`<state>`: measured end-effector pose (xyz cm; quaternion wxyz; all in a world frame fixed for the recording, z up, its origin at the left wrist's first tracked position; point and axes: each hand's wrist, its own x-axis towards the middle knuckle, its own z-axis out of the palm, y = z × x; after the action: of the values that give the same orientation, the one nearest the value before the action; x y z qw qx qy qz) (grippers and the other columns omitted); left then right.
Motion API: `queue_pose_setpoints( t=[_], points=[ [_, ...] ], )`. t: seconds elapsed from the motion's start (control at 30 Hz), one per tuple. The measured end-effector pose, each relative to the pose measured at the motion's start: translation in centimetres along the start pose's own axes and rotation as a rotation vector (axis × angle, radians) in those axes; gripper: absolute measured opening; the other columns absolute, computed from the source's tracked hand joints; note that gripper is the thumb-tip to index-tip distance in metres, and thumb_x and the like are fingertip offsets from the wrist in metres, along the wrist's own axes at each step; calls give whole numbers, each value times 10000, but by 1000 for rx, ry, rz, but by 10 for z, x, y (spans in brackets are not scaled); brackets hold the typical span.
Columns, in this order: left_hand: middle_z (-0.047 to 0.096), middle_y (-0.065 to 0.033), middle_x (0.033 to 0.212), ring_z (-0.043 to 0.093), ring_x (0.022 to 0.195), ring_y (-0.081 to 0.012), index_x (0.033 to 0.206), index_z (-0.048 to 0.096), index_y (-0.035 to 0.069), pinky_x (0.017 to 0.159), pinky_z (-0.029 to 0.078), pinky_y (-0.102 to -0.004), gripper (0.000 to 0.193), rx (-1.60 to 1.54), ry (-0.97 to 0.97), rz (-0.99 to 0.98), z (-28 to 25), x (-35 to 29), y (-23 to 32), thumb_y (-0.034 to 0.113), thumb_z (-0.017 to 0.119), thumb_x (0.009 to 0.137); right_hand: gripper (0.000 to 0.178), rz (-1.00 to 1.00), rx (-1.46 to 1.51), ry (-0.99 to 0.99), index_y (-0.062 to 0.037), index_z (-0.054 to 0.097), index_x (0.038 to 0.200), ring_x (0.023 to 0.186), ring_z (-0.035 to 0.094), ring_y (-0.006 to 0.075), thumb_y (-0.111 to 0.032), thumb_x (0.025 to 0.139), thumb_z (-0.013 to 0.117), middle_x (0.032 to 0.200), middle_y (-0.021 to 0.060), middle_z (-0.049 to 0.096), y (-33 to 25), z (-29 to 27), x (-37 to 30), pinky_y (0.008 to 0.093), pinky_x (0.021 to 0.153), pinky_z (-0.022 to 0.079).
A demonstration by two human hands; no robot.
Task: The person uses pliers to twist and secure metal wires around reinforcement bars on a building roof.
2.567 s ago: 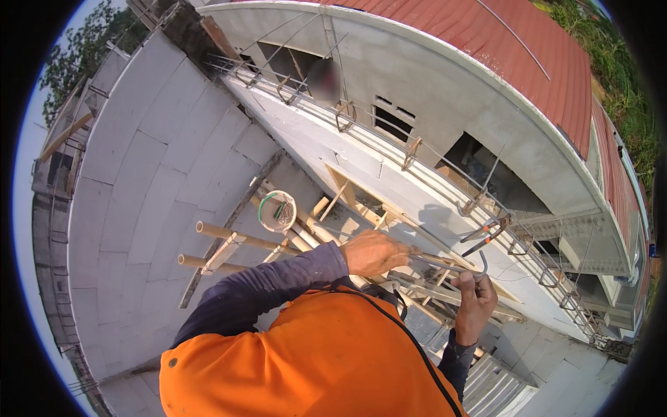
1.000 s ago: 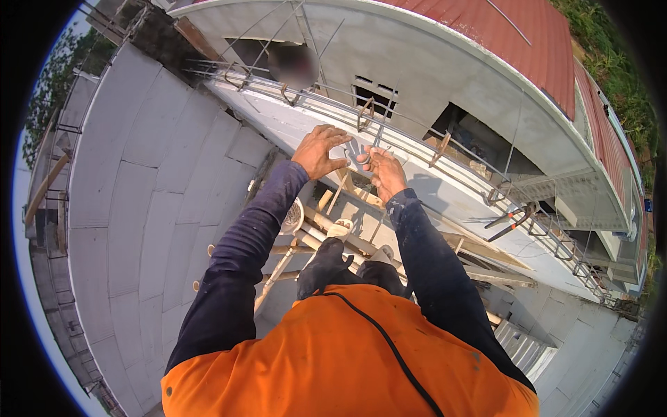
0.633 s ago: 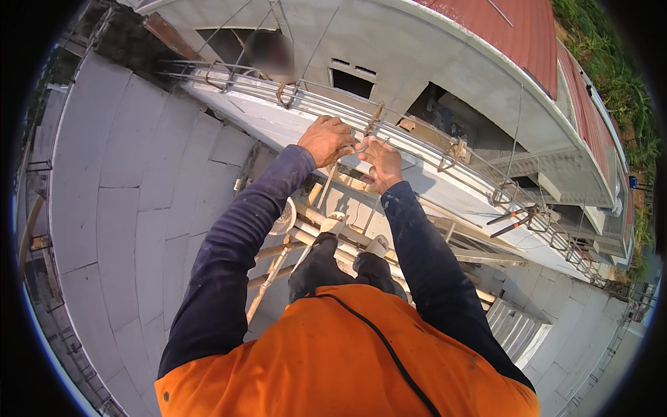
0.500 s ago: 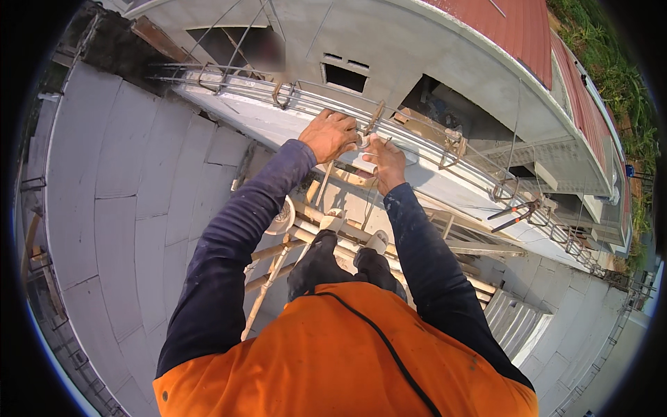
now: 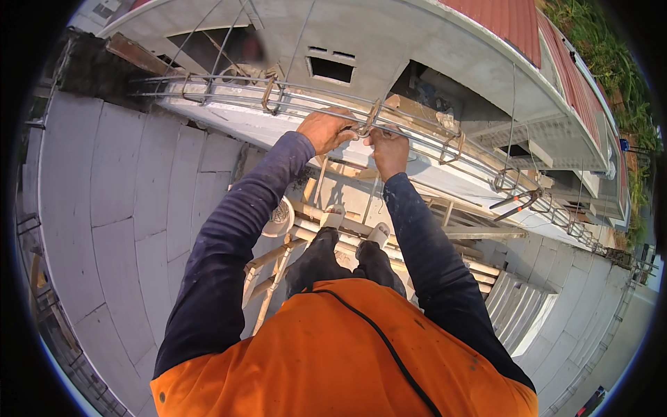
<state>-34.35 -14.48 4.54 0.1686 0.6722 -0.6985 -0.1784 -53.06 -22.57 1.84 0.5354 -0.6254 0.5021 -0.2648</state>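
Long steel bars with square stirrups form a rebar cage (image 5: 292, 104) along the top of a pale block wall. My left hand (image 5: 326, 131) reaches the cage's near side, thumb and fingers closed in a pinch. Close beside it, my right hand (image 5: 389, 148) is closed too, its fingertips against the lower end of a rusty stirrup (image 5: 373, 115). Whatever the fingertips pinch is too small to make out. Farther right, pincers (image 5: 517, 203) with dark and orange handles rest on the bars.
Below me are wooden scaffold poles (image 5: 347, 233) under my feet. A round pale bucket (image 5: 279, 219) stands left of them. Grey block walls (image 5: 114, 187) rise at the left. Beyond the cage is a building with window openings and a red metal roof (image 5: 500, 28).
My hands have come closer to the stirrup, with the right fingertips now bent in against its lower end. The view has shifted slightly.
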Motion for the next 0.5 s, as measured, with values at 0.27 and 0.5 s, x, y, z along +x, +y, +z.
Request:
queue_pose_setpoints(
  t=[0.27, 0.5],
  points=[
    [675, -144, 1230, 627, 1185, -350, 1206, 746, 62, 1012, 514, -456, 345, -179, 58, 33, 7, 0, -8, 295, 729, 952, 201, -150, -222, 52, -46, 750, 984, 729, 739, 279, -219, 936, 661, 706, 95, 754, 6, 1, 3, 377, 723, 549],
    [707, -130, 1212, 631, 1167, -347, 1204, 765, 81, 1010, 513, -445, 314, -177, 106, 20, 19, 1, -12, 253, 748, 943, 169, -51, -128, 55, -32, 756, 985, 759, 747, 316, -158, 898, 682, 741, 110, 765, 1, 9, 0, 399, 736, 554]
  ],
)
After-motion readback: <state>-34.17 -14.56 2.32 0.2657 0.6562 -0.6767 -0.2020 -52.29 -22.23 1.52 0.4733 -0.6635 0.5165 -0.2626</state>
